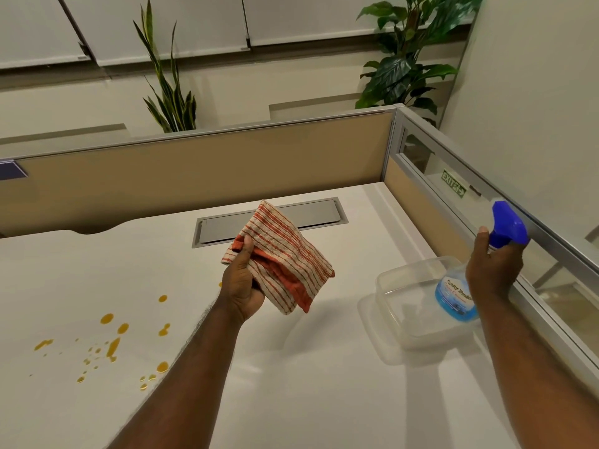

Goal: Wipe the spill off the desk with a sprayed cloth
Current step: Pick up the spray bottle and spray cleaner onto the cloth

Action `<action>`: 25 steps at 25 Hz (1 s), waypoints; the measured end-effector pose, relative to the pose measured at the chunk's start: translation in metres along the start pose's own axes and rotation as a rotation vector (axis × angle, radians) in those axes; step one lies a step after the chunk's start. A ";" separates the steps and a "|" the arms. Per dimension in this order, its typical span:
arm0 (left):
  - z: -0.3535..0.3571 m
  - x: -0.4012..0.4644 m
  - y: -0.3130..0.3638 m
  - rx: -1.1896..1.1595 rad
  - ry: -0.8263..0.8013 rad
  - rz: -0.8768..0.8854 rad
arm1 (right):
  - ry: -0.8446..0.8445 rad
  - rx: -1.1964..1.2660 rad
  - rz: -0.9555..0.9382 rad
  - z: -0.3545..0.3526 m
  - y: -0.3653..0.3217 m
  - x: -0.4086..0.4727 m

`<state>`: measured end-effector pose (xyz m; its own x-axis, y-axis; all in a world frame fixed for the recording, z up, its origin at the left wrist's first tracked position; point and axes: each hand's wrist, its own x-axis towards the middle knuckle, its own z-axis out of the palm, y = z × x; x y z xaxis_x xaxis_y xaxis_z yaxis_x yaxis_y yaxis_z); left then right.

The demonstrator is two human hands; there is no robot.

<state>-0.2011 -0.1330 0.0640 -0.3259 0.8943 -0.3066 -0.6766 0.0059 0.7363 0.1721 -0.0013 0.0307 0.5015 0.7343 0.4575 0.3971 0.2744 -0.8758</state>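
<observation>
My left hand (242, 280) holds a folded red-and-cream striped cloth (285, 254) up above the middle of the white desk (291, 384). At the right, my right hand (494, 270) grips a spray bottle (453, 296) with blue liquid and a blue trigger head, its nozzle turned away from the cloth toward the right. An orange-yellow spill (111, 346) of scattered drops and small puddles lies on the desk at the lower left, partly hidden by my left forearm.
A clear plastic container (411, 286) sits on its lid below the bottle near the right partition (453, 176). A grey cable hatch (317, 213) lies behind the cloth. A beige partition (194, 176) bounds the desk's far side, with plants behind it.
</observation>
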 end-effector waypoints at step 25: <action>0.023 0.007 0.010 0.001 -0.065 0.026 | -0.540 0.118 0.076 -0.007 -0.148 -0.026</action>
<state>-0.1950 -0.1164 0.0829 -0.2995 0.9213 -0.2479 -0.6676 -0.0168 0.7443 0.1060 -0.0656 0.1491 0.0475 0.9601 0.2757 0.2707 0.2533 -0.9287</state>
